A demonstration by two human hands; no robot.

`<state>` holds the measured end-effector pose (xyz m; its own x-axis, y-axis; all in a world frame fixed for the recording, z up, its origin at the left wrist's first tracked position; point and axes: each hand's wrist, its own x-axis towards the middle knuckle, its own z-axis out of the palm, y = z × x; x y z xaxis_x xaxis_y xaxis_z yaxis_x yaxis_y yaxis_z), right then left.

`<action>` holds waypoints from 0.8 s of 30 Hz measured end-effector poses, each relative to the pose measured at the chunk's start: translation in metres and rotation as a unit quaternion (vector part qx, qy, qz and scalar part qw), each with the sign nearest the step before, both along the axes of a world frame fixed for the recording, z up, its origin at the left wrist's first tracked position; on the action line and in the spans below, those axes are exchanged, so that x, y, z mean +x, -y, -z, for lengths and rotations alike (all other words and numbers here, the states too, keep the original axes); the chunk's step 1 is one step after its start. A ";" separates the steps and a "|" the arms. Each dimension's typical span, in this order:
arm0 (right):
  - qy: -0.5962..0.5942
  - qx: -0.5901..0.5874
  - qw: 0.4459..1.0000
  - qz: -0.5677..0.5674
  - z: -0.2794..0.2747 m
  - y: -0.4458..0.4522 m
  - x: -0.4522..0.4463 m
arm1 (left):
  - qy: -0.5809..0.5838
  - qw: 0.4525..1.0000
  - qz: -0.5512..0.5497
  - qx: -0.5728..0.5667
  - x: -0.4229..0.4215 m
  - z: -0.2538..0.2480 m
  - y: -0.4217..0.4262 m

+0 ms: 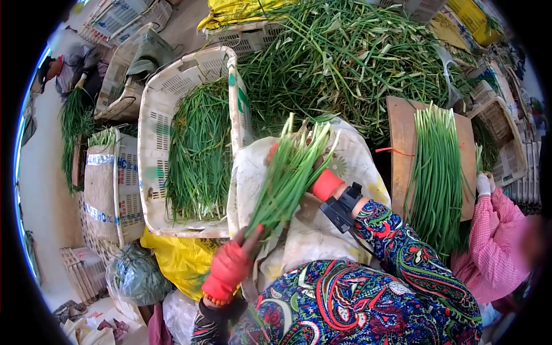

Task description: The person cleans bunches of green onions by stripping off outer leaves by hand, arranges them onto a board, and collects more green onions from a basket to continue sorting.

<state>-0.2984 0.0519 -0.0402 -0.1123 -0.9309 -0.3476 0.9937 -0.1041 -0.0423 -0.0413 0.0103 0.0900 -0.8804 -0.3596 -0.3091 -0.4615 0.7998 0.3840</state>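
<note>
Green stalks (290, 178) hide most of the right hand's (326, 183) fingers, which hold them near the white ends. The left hand (229, 267) (red glove too!) pinches the leafy end. Two hands share one bunch above the pale cloth (316, 236); one brown board (401, 167) holds one long bunch (437, 178).

From afar, I have the left hand (231, 263) and right hand (323, 180) holding a green bunch (283, 183) above patterned cloth (357, 158).

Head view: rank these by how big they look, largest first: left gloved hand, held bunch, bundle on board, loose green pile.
Loose green pile
Bundle on board
Held bunch
Left gloved hand
</note>
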 end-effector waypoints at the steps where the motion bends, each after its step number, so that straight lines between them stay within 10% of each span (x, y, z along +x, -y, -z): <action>1: 0.039 -0.043 0.998 -0.014 0.007 0.000 -0.007 | -0.006 0.999 0.013 0.050 -0.002 -0.011 -0.004; 3: 0.104 -0.144 0.983 -0.038 -0.001 -0.005 -0.015 | 0.017 0.985 0.040 0.168 0.001 -0.028 0.001; 5: -0.089 -0.090 0.989 -0.074 -0.020 -0.009 -0.017 | 0.005 0.957 -0.073 0.280 0.023 -0.025 0.041; 8: 0.105 -0.296 0.944 -0.101 -0.017 0.002 -0.018 | -0.088 0.859 -0.254 0.436 -0.005 -0.038 0.077; 13: 0.081 -0.295 0.935 -0.179 -0.074 0.018 -0.012 | -0.105 0.700 -0.090 0.700 -0.073 0.019 0.064; 16: 0.072 -0.225 0.957 -0.171 -0.083 0.018 -0.012 | 0.074 0.633 -0.132 0.759 -0.066 0.031 0.046; 17: 0.304 -0.161 0.926 -0.154 -0.088 0.014 -0.023 | 0.048 0.600 -0.177 0.779 -0.062 0.026 0.036; 19: 0.129 -0.026 0.990 -0.058 -0.065 0.010 -0.062 | 0.012 0.540 -0.235 0.808 -0.047 0.018 0.028; 21: -0.333 0.101 0.932 0.101 -0.050 -0.005 -0.093 | -0.035 0.531 -0.294 0.794 -0.026 0.021 0.017; 24: -0.444 0.094 0.871 0.187 -0.107 -0.031 -0.083 | -0.062 0.563 -0.360 0.741 0.004 0.032 0.004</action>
<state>-0.3810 0.0831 0.0673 -0.6977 -0.7076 -0.1117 0.4593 -0.3222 -0.8278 -0.0370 0.0068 0.0578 -0.7188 -0.0651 -0.6922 -0.3579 -0.8189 0.4487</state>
